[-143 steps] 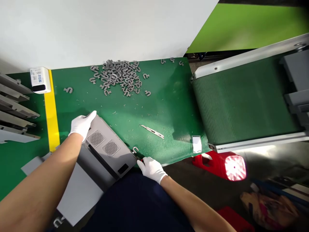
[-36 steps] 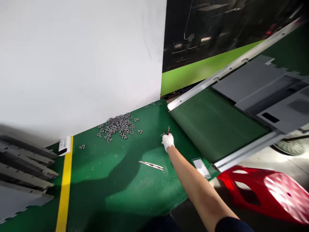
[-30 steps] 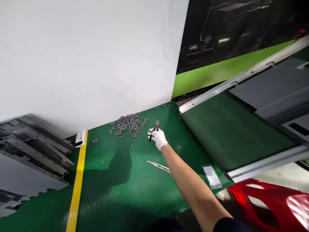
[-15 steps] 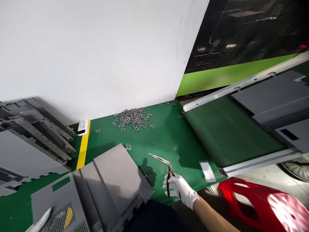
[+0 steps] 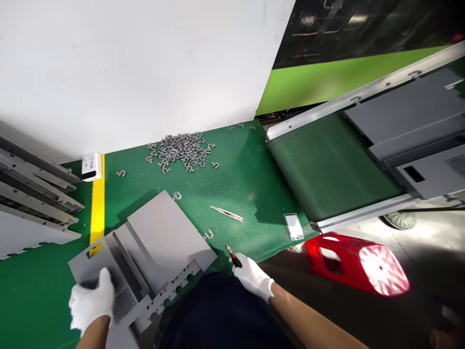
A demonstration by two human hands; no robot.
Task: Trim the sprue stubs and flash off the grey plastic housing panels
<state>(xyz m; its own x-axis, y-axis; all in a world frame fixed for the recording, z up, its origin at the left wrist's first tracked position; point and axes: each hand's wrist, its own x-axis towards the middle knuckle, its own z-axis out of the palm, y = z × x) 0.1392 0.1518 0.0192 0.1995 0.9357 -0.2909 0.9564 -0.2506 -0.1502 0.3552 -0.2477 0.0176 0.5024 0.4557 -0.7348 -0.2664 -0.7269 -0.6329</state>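
Note:
My right hand (image 5: 252, 277), in a white glove, is shut on red-and-black side cutters (image 5: 233, 256) near the front edge of the green bench mat (image 5: 232, 194). My left hand (image 5: 90, 300), also gloved, grips the near end of a grey moulded plastic panel (image 5: 160, 237) lying on the mat. A vented section of that panel (image 5: 123, 305) sits beside my left hand. Beyond the panel lies a heap of small grey U-shaped plastic pieces (image 5: 178, 152). A loose U-shaped piece (image 5: 208, 234) lies close to my right hand.
A steel utility knife (image 5: 225, 214) and a clear plastic sleeve (image 5: 293, 226) lie on the mat. Grey panels (image 5: 407, 116) ride a green ribbed conveyor belt (image 5: 327, 165) at right. A stack of grey panels (image 5: 32, 203) stands at left. A red stool (image 5: 354, 264) sits on the floor.
My right hand has come back from the far side of the mat toward my body, still holding the cutters. My left hand and the grey panel have moved into view at lower left.

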